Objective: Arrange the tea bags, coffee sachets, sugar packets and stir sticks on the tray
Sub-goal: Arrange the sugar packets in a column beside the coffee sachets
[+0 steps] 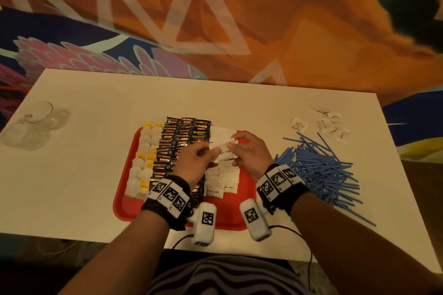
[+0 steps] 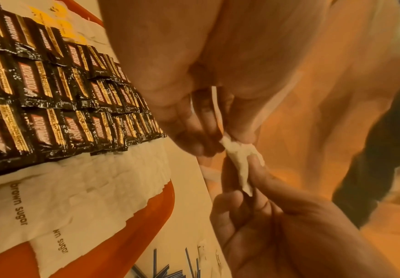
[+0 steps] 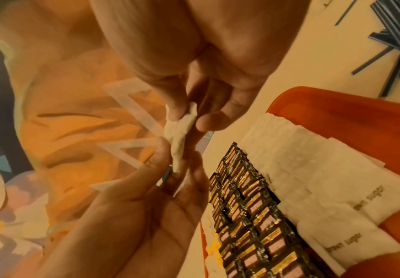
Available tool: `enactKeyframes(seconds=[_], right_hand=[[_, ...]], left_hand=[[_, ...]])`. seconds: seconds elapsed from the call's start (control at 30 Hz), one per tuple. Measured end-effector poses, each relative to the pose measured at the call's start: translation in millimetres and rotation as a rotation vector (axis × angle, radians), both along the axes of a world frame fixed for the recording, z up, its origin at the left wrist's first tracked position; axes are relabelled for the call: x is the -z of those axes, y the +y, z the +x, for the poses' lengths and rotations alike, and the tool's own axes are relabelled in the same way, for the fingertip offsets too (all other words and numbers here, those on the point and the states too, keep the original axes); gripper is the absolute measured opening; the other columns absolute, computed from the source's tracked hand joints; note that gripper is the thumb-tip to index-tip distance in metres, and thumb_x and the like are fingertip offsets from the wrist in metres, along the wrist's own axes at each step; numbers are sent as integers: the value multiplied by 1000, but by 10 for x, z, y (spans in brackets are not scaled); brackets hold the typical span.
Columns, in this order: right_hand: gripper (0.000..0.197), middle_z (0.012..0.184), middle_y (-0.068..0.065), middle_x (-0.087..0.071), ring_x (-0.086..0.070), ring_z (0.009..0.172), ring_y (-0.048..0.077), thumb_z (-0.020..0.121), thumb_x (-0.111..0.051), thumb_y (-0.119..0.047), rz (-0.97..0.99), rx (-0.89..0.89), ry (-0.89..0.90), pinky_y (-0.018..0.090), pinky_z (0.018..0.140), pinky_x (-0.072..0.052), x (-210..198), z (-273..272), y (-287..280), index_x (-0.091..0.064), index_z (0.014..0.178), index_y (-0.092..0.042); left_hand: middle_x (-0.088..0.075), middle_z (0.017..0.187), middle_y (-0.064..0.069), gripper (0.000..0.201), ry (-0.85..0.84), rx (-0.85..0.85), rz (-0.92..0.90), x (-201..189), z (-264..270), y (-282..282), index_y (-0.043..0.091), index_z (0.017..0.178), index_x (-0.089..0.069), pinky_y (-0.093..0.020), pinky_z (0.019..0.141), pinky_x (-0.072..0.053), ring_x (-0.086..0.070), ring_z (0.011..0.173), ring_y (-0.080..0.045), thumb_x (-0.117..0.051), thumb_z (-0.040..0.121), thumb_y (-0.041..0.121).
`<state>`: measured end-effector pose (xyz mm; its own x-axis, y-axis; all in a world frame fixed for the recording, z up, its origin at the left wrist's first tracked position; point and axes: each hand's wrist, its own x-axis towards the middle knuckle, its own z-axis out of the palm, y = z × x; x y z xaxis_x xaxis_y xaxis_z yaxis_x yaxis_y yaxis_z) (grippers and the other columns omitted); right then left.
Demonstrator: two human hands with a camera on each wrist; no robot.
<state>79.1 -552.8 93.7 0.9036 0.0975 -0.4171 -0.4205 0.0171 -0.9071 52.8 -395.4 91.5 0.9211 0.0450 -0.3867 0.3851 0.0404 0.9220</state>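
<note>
Above the red tray (image 1: 124, 201), my left hand (image 1: 199, 158) and right hand (image 1: 249, 151) each pinch one end of a single white brown-sugar packet (image 1: 224, 151). The wrist views show it edge-on (image 2: 238, 163) (image 3: 180, 139) between thumbs and fingertips. On the tray, tea bags (image 1: 143, 165) with yellow tags fill the left columns. Black coffee sachets (image 1: 182, 136) fill the middle, and overlapping sugar packets (image 1: 225, 179) lie in rows on the right. A loose heap of blue stir sticks (image 1: 318, 167) lies on the table right of the tray.
A few more white packets (image 1: 328, 124) lie scattered at the table's back right. Clear glassware (image 1: 36, 122) stands at the far left. The white table (image 1: 84, 175) ends near my body, where two cables hang over its front edge.
</note>
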Motion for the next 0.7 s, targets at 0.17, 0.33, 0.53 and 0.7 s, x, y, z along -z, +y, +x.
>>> enactKeyframes(seconds=[0.17,0.33,0.53,0.7], right_hand=[[10,77,-6,-62,-59,68,11,93,-64,-26,-144,17,-50,31,61,-52,72,-47,-20,-62,84,-23],[23,84,0,-70,-63,61,5,86,-73,-24,-232,-76,-5,24,56,-49,142,-121,-67,-62,104,-13],[26,88,3,-74,-66,62,-3,84,-75,-27,-425,-199,121,18,59,-54,466,-272,-225,-67,103,-10],[28,89,2,-75,-72,83,15,83,-75,-29,-507,-258,254,40,85,-58,894,-511,-229,-69,103,-9]], left_hand=[[-61,57,11,4,31,6,-18,17,-27,-3,8,91,-70,-30,63,-58,-62,59,-4,-67,92,6],[-65,65,6,8,43,25,15,63,-42,12,5,98,-71,-28,60,-58,-64,62,-6,-68,92,8],[-70,78,-8,7,107,68,242,322,-141,112,13,90,-70,-41,65,-61,-68,64,-20,-65,95,11],[-71,94,7,14,36,300,768,534,-310,238,27,83,-67,-23,78,-49,-65,88,-12,-64,94,19]])
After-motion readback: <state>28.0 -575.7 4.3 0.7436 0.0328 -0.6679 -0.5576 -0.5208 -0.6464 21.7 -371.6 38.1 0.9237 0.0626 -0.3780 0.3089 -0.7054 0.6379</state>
